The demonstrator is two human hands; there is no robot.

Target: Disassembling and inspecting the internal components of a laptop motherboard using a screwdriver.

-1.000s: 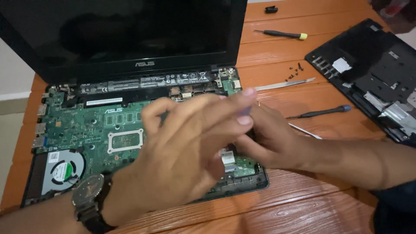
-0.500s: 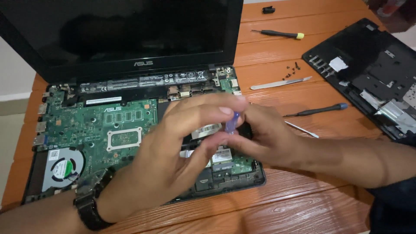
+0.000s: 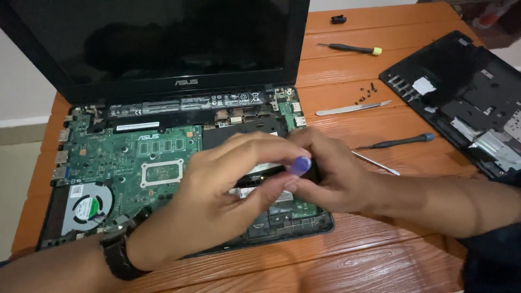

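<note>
Laptop [image 3: 163,163], opened, board bare, on orange plank counter [image 3: 380,249]. Both hands meet over its right half, above a dark drive bay [image 3: 260,172]. Screwdriver [image 3: 300,165], blue cap showing, stands near upright between them, tip hidden below, probably on a screw. Left hand [image 3: 217,201]: grip closed on the cap, thumb and forefinger pinching. Right hand [image 3: 331,173]: fingers curled about the shaft, nearer the bay; hold partly hidden. Beside: two spare drivers, metal pry tools, loose screws [image 3: 366,93], removed cover [image 3: 467,97].
</note>
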